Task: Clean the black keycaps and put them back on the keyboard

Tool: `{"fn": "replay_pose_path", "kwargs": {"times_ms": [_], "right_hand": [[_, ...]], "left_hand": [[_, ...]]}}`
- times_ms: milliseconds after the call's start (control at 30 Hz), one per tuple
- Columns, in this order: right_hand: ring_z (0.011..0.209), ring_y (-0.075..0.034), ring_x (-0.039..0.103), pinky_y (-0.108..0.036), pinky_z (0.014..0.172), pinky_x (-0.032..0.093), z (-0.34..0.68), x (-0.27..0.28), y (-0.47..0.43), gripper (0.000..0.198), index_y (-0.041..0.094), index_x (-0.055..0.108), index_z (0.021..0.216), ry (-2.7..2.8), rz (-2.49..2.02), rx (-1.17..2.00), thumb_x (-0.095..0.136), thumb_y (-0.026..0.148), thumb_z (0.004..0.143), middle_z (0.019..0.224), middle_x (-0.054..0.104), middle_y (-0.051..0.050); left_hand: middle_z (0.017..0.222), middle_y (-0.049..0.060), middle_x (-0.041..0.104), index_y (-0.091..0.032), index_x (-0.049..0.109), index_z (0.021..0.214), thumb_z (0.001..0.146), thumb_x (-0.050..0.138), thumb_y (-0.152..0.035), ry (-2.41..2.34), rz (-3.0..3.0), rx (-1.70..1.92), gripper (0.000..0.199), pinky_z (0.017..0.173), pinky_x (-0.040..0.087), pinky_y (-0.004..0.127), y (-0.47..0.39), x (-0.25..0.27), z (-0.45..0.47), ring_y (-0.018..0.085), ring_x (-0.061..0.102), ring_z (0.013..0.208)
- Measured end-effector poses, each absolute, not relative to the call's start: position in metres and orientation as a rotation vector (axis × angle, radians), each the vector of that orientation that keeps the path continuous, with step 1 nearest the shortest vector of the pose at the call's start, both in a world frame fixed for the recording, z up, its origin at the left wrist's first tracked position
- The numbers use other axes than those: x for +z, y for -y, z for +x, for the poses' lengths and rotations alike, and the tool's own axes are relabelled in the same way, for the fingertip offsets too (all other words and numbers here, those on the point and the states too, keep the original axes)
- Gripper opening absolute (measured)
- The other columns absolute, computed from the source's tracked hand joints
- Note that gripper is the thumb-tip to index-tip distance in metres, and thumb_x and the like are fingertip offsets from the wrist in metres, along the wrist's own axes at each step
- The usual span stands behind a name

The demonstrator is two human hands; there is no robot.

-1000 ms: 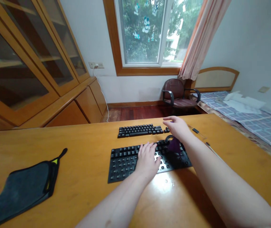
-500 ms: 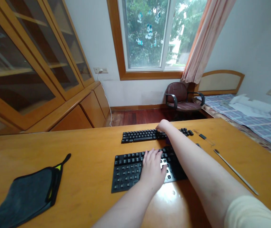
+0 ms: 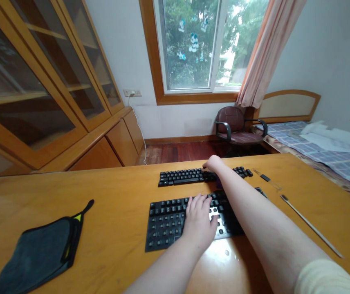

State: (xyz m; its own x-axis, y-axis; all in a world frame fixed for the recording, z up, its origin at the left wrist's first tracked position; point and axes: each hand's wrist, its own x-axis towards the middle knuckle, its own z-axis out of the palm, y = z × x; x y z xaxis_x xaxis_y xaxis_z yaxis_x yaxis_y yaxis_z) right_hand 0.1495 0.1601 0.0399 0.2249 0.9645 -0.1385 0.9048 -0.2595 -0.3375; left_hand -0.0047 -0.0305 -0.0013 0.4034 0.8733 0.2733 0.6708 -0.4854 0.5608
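A black keyboard base [image 3: 164, 230] lies on the wooden table, with keycaps on its upper rows and bare switches below. My left hand [image 3: 200, 218] rests on it, fingers spread and flat. Behind it lies a keyboard-shaped spread of loose black keycaps [image 3: 181, 176]. Over these keycaps, my right hand [image 3: 214, 163] reaches down with bent fingers drawn together. Whatever its fingertips hold, if anything, is hidden. A small dark purple thing [image 3: 218, 183] shows partly below the right wrist. My right forearm covers part of the keyboard base.
A thin brush [image 3: 311, 226] lies at the right, near a small dark piece with fine wires [image 3: 265, 177]. A folded dark grey cloth [image 3: 44, 253] is on the left of the table [image 3: 116, 228]. Beyond the table stand a chair [image 3: 232, 124] and a bed [image 3: 325, 139].
The view has shifted slightly, so everything sits a little lower and to the right. Both hands stay in nearly the same places over the keyboard and keycaps.
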Motion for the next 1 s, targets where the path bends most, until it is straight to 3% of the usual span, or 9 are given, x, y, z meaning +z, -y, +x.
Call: {"fn": "replay_pose_path", "kwargs": {"times_ms": [167, 367, 533, 700, 833, 1000], "right_hand": [[0.071, -0.017, 0.063, -0.022, 0.059, 0.045, 0.152, 0.062, -0.113, 0.025, 0.015, 0.068, 0.079, 1.620, -2.168, 0.461, 0.059, 0.037, 0.073, 0.072, 0.066, -0.006], [0.047, -0.014, 0.053, -0.023, 0.044, 0.039, 0.144, 0.052, 0.001, 0.039, 0.013, 0.068, 0.078, 1.251, -1.641, 0.862, 0.061, 0.050, 0.067, 0.051, 0.058, -0.002], [0.041, -0.013, 0.048, -0.024, 0.041, 0.036, 0.140, 0.025, 0.053, 0.034, 0.016, 0.067, 0.071, 1.051, -1.577, 0.992, 0.064, 0.050, 0.064, 0.042, 0.051, 0.001], [0.042, -0.014, 0.047, -0.026, 0.044, 0.037, 0.138, 0.020, 0.057, 0.027, 0.019, 0.064, 0.068, 1.050, -1.493, 1.083, 0.066, 0.045, 0.064, 0.041, 0.047, 0.003], [0.056, -0.016, 0.054, -0.028, 0.055, 0.043, 0.145, 0.020, 0.056, 0.021, 0.020, 0.063, 0.079, 1.097, -1.402, 1.046, 0.057, 0.038, 0.072, 0.056, 0.056, 0.001], [0.100, -0.022, 0.054, -0.035, 0.090, 0.040, 0.161, 0.019, 0.055, 0.019, 0.021, 0.065, 0.083, 1.260, -1.402, 0.644, 0.048, 0.021, 0.073, 0.100, 0.061, -0.006]], "left_hand": [[0.124, 0.011, 0.055, -0.017, 0.050, 0.121, 0.076, 0.055, -0.020, -1.321, 2.197, 0.918, 0.045, 0.108, 0.025, 0.052, 0.029, -0.001, -0.006, 0.027, 0.045, 0.120], [0.121, 0.012, 0.053, -0.018, 0.040, 0.128, 0.084, 0.050, -0.024, -1.203, 1.914, 1.194, 0.045, 0.097, 0.043, 0.040, 0.027, 0.004, -0.009, 0.020, 0.054, 0.108], [0.107, 0.006, 0.061, -0.022, 0.058, 0.110, 0.084, 0.052, -0.021, -0.966, 1.957, 1.063, 0.027, 0.091, 0.047, 0.033, 0.030, 0.008, -0.008, 0.016, 0.058, 0.098], [0.101, 0.004, 0.063, -0.022, 0.063, 0.099, 0.080, 0.055, -0.016, -0.964, 1.931, 1.046, 0.022, 0.089, 0.048, 0.031, 0.031, 0.010, -0.007, 0.016, 0.058, 0.096], [0.096, 0.004, 0.063, -0.021, 0.063, 0.096, 0.079, 0.056, -0.016, -0.969, 1.916, 1.073, 0.019, 0.085, 0.049, 0.030, 0.030, 0.012, -0.008, 0.016, 0.059, 0.092], [0.097, 0.004, 0.063, -0.021, 0.063, 0.095, 0.077, 0.059, -0.017, -1.011, 1.865, 1.114, 0.019, 0.083, 0.050, 0.031, 0.028, 0.007, -0.007, 0.017, 0.059, 0.092]]}}
